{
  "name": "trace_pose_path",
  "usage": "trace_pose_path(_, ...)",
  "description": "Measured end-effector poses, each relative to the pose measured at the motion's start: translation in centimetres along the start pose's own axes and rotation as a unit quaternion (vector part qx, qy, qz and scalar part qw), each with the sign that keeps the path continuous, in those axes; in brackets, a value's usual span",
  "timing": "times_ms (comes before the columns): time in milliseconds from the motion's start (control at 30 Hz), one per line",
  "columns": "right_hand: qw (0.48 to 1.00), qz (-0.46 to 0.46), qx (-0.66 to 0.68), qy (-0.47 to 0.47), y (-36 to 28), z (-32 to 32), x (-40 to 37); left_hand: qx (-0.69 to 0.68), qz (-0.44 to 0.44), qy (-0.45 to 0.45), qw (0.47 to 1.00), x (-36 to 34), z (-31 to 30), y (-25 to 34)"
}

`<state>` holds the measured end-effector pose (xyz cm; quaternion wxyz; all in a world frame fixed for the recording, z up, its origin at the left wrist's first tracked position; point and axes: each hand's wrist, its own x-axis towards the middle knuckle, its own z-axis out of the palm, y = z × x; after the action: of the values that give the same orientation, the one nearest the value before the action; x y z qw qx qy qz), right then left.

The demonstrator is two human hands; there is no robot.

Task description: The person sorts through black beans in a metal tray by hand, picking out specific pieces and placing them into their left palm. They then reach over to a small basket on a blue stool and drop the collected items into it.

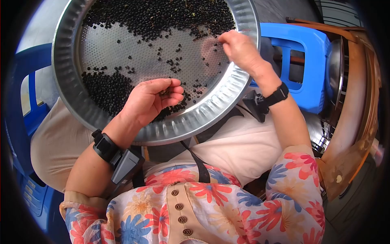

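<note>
A wide round metal tray (65, 53) with a fluted rim and a perforated bottom rests over my lap. Black beans (158, 16) with some pale bits among them cover its far side. A second pile of black beans (106, 90) lies at the near left, and several loose ones are scattered between. My left hand (152, 97) is cupped above the near pile, its fingers curled around small brownish bits. Over the tray's right side, my right hand (243, 51) is closed in a pinch; whatever is between its fingertips is hidden.
A blue plastic stool (313, 53) stands to the right, beside brown curved boards (349, 97) and a shiny metal vessel. Another blue chair (40, 55) is at the left. Dark devices are strapped to both wrists, and a black strap hangs near my waist.
</note>
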<state>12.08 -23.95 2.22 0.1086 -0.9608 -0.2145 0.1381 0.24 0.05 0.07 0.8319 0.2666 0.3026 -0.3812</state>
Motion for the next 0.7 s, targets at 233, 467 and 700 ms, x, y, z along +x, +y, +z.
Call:
trace_pose_path(233, 0.991, -0.050, 0.063, -0.107, -2.4, 0.1, -0.9, 0.000, 0.001, -0.004, 1.000, 0.1, -0.1, 0.0)
trace_pose_path(467, 0.987, -0.034, 0.000, -0.156, -3.0, 0.3, -1.4, -0.002, -0.002, -0.009, 1.000, 0.0, -0.2, -0.1)
trace_pose_path(700, 0.980, -0.117, 0.114, -0.113, -5.3, 2.4, -1.5, 0.009, -0.014, -0.026, 1.000, -0.1, -0.3, -0.4)
